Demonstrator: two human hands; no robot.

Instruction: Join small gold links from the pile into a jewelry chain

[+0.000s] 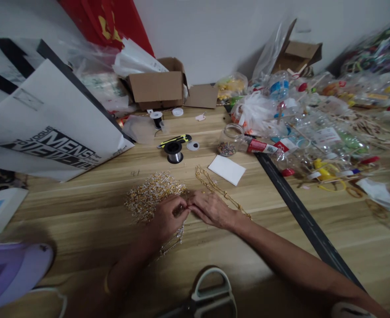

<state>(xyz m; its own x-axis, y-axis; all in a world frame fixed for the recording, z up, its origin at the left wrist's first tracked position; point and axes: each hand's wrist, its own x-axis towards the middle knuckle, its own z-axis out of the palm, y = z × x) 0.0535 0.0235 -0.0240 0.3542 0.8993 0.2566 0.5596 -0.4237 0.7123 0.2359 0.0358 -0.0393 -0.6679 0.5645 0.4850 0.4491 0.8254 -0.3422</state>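
My left hand [169, 217] and my right hand [213, 208] meet fingertip to fingertip over the wooden table. Both are closed in a pinch. A thin silver chain [176, 240] trails onto the wood from under my left hand; the part between the fingertips is too small to make out. Against my left hand lies a heap of small gold and silver pieces [151, 192]. Just beyond my right hand, a gold chain [219, 190] is stretched out, partly hidden behind the wrist.
A wire spool [174, 152], yellow cutter [173, 140], white card [227, 169] and bead jar [230, 140] stand farther back. Plastic bottles [327, 137] crowd the right. Scissors [215, 291] lie in front, a purple iron [16, 274] and a large paper bag [52, 119] at left.
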